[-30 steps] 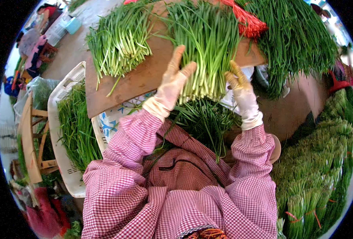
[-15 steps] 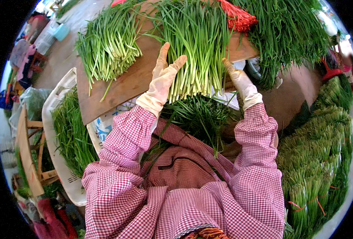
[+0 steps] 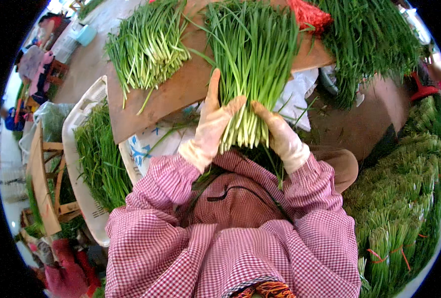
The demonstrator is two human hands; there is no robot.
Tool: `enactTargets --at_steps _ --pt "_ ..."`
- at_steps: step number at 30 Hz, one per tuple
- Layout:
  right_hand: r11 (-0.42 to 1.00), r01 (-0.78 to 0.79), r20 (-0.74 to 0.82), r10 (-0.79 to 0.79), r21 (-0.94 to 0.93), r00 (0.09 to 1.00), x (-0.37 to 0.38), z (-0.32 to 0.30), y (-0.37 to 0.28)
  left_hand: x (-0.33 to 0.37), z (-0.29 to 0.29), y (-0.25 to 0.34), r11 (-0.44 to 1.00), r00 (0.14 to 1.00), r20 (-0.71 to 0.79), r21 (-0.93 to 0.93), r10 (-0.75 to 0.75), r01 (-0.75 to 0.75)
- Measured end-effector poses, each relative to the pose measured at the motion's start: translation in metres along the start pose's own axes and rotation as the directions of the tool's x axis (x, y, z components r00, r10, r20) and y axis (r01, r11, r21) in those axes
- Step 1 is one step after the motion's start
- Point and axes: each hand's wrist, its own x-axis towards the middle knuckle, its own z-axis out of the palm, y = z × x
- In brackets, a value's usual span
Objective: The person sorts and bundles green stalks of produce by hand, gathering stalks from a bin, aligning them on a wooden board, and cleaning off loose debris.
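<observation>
A thick bunch of garlic chives (image 3: 253,64) lies before me, green leaves pointing away and pale cut ends toward my body. Around the left side of its lower stalks is my left hand (image 3: 215,121), in a pale glove, thumb on top and index finger stretched along the leaves. My right hand (image 3: 279,130), gloved too, grips the right side near the cut ends. Between the two thumbs the stalks are squeezed narrow. The fingers underneath are hidden. A second, loose pile of chives (image 3: 151,52) rests on the wooden board (image 3: 176,84) to the left.
Red ties (image 3: 312,16) lie at the board's far right, beside a large heap of chives (image 3: 367,44). A white crate (image 3: 70,144) with chives stands left. Tied bundles (image 3: 389,198) are stacked at right. A white sack (image 3: 156,141) shows below the board.
Both hands have closed in on the bunch and drawn it toward me, off the board's near edge. Its cut ends are now pressed closer together. My right hand has moved left onto the stalks.
</observation>
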Motion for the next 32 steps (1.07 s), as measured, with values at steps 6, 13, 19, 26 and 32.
enactTargets --at_steps 6,13,19,26,32 --pt "0.973 -0.114 0.072 0.101 0.2 0.992 -0.054 -0.002 0.034 -0.059 -0.002 -0.016 0.988 0.985 -0.173 -0.151 0.003 -0.029" --pt "0.997 -0.023 0.012 0.022 0.068 1.0 -0.037 -0.025 0.03 -0.035 -0.027 -0.008 0.974 0.974 -0.019 -0.035 -0.225 0.224" --pt "0.985 0.114 0.092 -0.126 0.133 0.988 -0.014 -0.047 0.027 -0.02 -0.026 -0.012 0.98 0.994 -0.019 0.164 -0.107 0.108" --pt "0.976 0.1 -0.076 -0.117 -0.196 0.99 -0.03 -0.029 0.025 -0.033 -0.012 -0.005 0.936 0.935 -0.084 0.045 -0.344 0.348" --pt "0.999 -0.014 0.097 0.018 -0.034 0.995 -0.011 -0.043 0.011 -0.012 -0.032 0.009 0.91 0.938 -0.02 0.237 -0.345 0.339"
